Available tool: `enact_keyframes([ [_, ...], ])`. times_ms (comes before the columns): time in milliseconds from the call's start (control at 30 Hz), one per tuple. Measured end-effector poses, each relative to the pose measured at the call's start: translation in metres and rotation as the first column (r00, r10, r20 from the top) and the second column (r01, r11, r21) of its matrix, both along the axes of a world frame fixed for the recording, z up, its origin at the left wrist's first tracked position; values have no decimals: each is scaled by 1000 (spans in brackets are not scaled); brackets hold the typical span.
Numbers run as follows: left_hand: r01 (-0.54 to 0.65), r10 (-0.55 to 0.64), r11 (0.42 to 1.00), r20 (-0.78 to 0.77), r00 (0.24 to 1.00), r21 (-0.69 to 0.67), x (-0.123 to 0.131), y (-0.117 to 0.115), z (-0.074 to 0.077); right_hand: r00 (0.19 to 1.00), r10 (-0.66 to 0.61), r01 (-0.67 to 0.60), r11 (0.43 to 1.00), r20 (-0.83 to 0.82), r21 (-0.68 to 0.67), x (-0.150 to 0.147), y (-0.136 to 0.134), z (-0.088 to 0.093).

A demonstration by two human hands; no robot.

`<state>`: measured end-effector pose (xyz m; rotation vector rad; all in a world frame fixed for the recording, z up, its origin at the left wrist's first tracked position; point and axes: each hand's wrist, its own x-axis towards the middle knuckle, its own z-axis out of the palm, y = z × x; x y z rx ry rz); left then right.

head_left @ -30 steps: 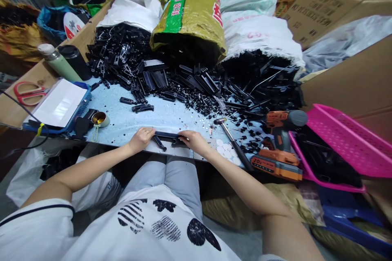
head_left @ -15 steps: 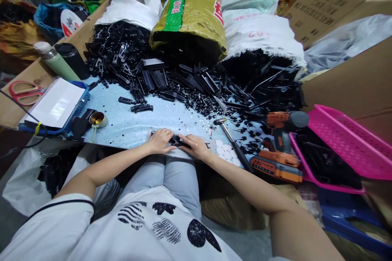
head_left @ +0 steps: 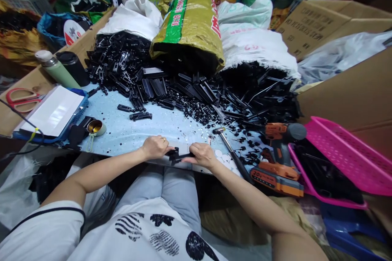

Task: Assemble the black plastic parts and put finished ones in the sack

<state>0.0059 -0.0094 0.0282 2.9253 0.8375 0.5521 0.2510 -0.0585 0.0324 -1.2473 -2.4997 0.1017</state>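
Between my two hands, at the front edge of the blue-covered table [head_left: 113, 140], is a black plastic part [head_left: 176, 156] with a jointed look. My left hand [head_left: 155, 147] is closed around its left end, and my right hand [head_left: 202, 155] grips a flat black piece at its right end. Whether these are one part or two joined ones I cannot tell. Right of my right hand lies a hammer [head_left: 228, 144] with a dark handle, beside several white round discs [head_left: 223, 158].
Black plastic parts [head_left: 122, 65] and small pins [head_left: 199, 108] spill from sacks [head_left: 190, 20] at the back. An orange cordless drill [head_left: 278, 159] and a pink basket [head_left: 346, 155] stand right. Left are a small metal cup [head_left: 96, 127], a paper-topped tray [head_left: 52, 110], scissors [head_left: 23, 98] and bottles [head_left: 58, 69].
My hands have moved slightly apart and the black part between them has been lifted and tilted, showing more of it. The whole view has shifted a little.
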Motion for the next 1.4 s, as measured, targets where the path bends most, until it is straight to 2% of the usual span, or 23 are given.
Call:
enact_keyframes([
  [67,108,-90,991,201,975,-81,-7,-15,24,963,169,-189,978,-211,-82,-8,-11,32],
  [133,247,-148,945,396,906,-214,-12,-37,47,854,271,-371,916,-445,-155,-19,-26,55],
  [200,348,-140,877,516,845,-332,-13,-57,63,721,270,-486,854,-638,-188,-35,-40,62],
  [267,393,-93,839,613,785,-376,-9,-72,69,630,210,-496,850,-748,-178,-57,-48,51],
  [300,381,-49,847,660,750,-371,-5,-77,68,614,152,-433,885,-775,-169,-70,-49,41],
  [367,285,60,897,731,680,-338,6,-83,59,600,-22,-167,974,-799,-153,-97,-44,17],
  [433,158,124,945,763,635,-285,16,-83,44,538,-165,120,986,-827,-118,-119,-30,-5],
  [467,112,116,964,763,636,-240,21,-79,35,505,-189,197,975,-842,-101,-126,-19,-13],
  [500,73,88,981,750,656,-180,24,-73,27,493,-186,229,970,-850,-80,-129,-7,-18],
  [533,31,60,993,718,694,-113,26,-64,18,514,-169,226,973,-841,-57,-128,9,-22],
  [567,-20,49,998,667,744,-52,27,-54,10,566,-152,212,977,-810,-35,-122,26,-23],
  [633,-139,105,990,513,852,28,28,-28,-5,718,-128,195,981,-684,22,-99,69,-20],
  [667,-196,159,980,419,894,46,29,-14,-12,782,-134,221,973,-609,70,-82,93,-18],
  [733,-259,240,964,220,946,59,33,20,-26,857,-210,318,934,-470,164,-42,142,-12],
  [800,-273,269,960,60,961,68,41,55,-38,848,-391,481,851,-358,212,-1,188,-9],
  [867,-298,301,952,-44,953,64,52,89,-47,767,-597,639,742,-235,201,34,223,-9],
  [900,-321,325,945,-76,943,58,57,104,-49,732,-665,681,713,-147,170,47,235,-11],
  [1000,-372,375,927,-86,923,55,67,135,-43,684,-723,716,691,98,95,69,256,-21],
  [1133,-425,423,905,57,904,30,52,152,-19,648,-739,731,671,182,124,72,259,-29],
  [1200,-540,536,842,141,832,-16,28,163,-5,656,-728,722,682,201,114,70,258,-28],
  [1267,-689,690,721,178,702,-76,-4,180,7,662,-725,721,686,191,104,70,256,-26],
  [1333,-828,843,535,168,511,-166,-39,202,18,651,-745,741,665,147,91,70,252,-24],
  [1400,-913,950,312,106,295,-262,-70,226,26,643,-761,757,648,83,84,71,246,-24],
])
